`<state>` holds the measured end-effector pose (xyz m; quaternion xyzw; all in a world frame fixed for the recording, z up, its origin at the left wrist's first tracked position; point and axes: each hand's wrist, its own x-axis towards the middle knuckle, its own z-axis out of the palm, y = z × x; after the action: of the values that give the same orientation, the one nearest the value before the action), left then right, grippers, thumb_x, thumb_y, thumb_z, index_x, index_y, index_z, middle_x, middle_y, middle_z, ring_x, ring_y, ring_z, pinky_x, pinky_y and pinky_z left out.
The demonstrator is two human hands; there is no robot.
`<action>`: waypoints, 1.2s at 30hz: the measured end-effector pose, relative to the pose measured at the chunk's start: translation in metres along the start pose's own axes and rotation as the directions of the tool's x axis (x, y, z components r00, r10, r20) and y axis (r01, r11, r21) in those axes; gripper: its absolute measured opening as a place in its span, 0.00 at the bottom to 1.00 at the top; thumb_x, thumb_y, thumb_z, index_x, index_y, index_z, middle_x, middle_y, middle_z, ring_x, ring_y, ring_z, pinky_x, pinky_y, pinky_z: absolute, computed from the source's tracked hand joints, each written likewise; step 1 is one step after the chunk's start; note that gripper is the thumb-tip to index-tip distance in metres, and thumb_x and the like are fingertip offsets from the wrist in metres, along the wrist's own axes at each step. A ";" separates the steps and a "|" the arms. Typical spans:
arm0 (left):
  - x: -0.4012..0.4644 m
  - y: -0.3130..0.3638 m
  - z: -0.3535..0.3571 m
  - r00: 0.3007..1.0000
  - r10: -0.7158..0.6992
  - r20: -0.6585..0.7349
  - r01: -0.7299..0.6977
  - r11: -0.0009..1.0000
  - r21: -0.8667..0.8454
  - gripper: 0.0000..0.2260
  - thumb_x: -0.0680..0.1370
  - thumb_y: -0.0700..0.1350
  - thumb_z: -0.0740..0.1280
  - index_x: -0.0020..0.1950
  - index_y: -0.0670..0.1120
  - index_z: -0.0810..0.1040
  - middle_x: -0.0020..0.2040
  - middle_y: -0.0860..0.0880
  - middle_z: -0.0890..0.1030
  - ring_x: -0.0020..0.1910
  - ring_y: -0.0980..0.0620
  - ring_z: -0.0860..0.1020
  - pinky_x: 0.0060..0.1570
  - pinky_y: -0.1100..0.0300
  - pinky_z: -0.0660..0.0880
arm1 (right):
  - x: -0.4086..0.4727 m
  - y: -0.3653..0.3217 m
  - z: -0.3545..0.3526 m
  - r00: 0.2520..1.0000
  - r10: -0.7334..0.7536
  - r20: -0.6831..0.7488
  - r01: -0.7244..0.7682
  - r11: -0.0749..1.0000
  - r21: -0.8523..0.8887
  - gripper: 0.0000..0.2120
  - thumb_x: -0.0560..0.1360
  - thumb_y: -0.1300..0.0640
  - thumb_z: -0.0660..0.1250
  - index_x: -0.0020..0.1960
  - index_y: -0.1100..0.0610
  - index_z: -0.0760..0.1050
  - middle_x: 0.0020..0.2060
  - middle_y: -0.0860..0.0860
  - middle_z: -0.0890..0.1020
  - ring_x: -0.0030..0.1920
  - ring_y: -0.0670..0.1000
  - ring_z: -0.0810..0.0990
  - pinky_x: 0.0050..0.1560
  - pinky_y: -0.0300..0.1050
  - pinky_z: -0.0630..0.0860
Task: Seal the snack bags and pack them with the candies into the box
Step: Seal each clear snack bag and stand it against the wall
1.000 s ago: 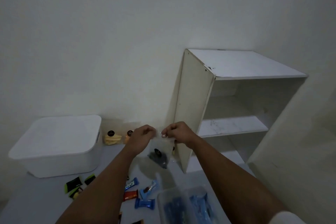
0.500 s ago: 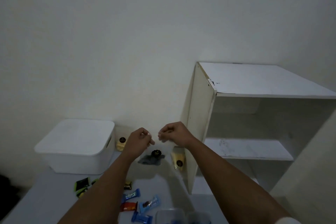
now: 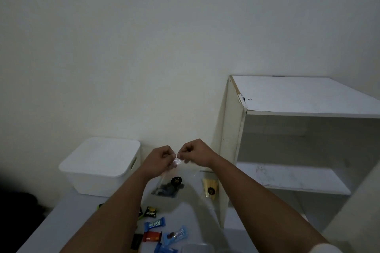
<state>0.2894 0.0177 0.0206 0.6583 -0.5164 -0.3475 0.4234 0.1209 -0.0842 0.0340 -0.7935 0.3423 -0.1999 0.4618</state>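
A clear snack bag (image 3: 171, 186) with dark cookies and a black sticker hangs over the table. My left hand (image 3: 159, 161) and my right hand (image 3: 194, 153) both pinch its top edge, fingertips almost touching. A second bag with yellow snacks (image 3: 209, 188) leans by the shelf unit's side panel. Several wrapped candies lie on the table near my left forearm: a black one (image 3: 150, 211), a blue one (image 3: 154, 224), a red one (image 3: 152, 236) and a light-blue one (image 3: 175, 237). The rim of a clear plastic box (image 3: 196, 247) shows at the bottom edge.
A white lidded storage bin (image 3: 100, 165) stands at the back left of the grey table (image 3: 67, 211). A white open shelf unit (image 3: 287, 139) fills the right side. A plain wall is behind everything.
The view has tilted up and left, so the clear box has slid almost out of the bottom edge. My hands have closed together along the bag's top.
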 end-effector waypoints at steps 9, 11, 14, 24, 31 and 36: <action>0.005 -0.006 0.002 1.000 0.024 -0.017 -0.023 0.999 0.047 0.11 0.82 0.44 0.65 0.45 0.39 0.79 0.42 0.46 0.87 0.39 0.54 0.83 0.41 0.61 0.77 | 0.015 0.010 0.004 0.999 -0.015 0.052 0.020 0.995 -0.099 0.05 0.75 0.56 0.73 0.45 0.58 0.84 0.40 0.54 0.86 0.37 0.47 0.82 0.45 0.44 0.80; 0.006 -0.006 -0.001 0.999 0.047 -0.022 -0.045 0.995 0.091 0.11 0.82 0.45 0.66 0.42 0.41 0.79 0.39 0.48 0.87 0.35 0.58 0.81 0.40 0.61 0.77 | 0.018 0.011 0.007 0.998 -0.019 0.066 0.027 0.992 -0.121 0.06 0.76 0.55 0.72 0.45 0.58 0.83 0.37 0.50 0.84 0.37 0.47 0.81 0.44 0.43 0.79; 0.008 -0.010 -0.006 0.997 0.074 -0.026 -0.069 0.986 0.152 0.11 0.82 0.44 0.65 0.39 0.46 0.77 0.34 0.54 0.84 0.30 0.62 0.77 0.38 0.60 0.76 | 0.023 0.009 0.015 0.997 -0.020 0.077 0.030 0.990 -0.138 0.08 0.77 0.54 0.72 0.45 0.59 0.82 0.36 0.51 0.83 0.37 0.48 0.81 0.43 0.43 0.78; 0.016 -0.041 -0.043 0.997 0.044 -0.061 -0.036 0.992 0.123 0.11 0.81 0.45 0.66 0.41 0.43 0.77 0.39 0.46 0.85 0.37 0.52 0.80 0.45 0.50 0.78 | 0.037 0.010 0.034 0.999 0.024 0.028 -0.021 0.994 -0.103 0.08 0.77 0.57 0.72 0.48 0.63 0.83 0.35 0.53 0.83 0.29 0.39 0.78 0.31 0.31 0.73; 0.026 -0.044 -0.073 0.999 -0.014 -0.046 0.011 0.997 -0.074 0.09 0.79 0.46 0.70 0.45 0.40 0.80 0.41 0.44 0.86 0.31 0.54 0.77 0.36 0.60 0.74 | 0.060 -0.010 0.062 1.000 0.016 -0.016 -0.018 0.996 -0.087 0.06 0.78 0.58 0.71 0.42 0.57 0.79 0.36 0.50 0.81 0.35 0.48 0.81 0.36 0.33 0.74; 0.035 -0.057 -0.100 1.000 -0.018 0.018 0.020 0.990 -0.140 0.08 0.78 0.42 0.70 0.40 0.43 0.81 0.37 0.47 0.85 0.37 0.49 0.77 0.42 0.55 0.75 | 0.072 -0.026 0.080 0.996 0.070 -0.046 -0.073 0.996 -0.058 0.06 0.76 0.57 0.73 0.44 0.60 0.82 0.40 0.55 0.84 0.36 0.47 0.82 0.40 0.37 0.76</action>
<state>0.4091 0.0095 0.0078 0.6290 -0.4878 -0.3923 0.4610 0.2300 -0.0798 0.0167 -0.7895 0.3863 -0.1906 0.4372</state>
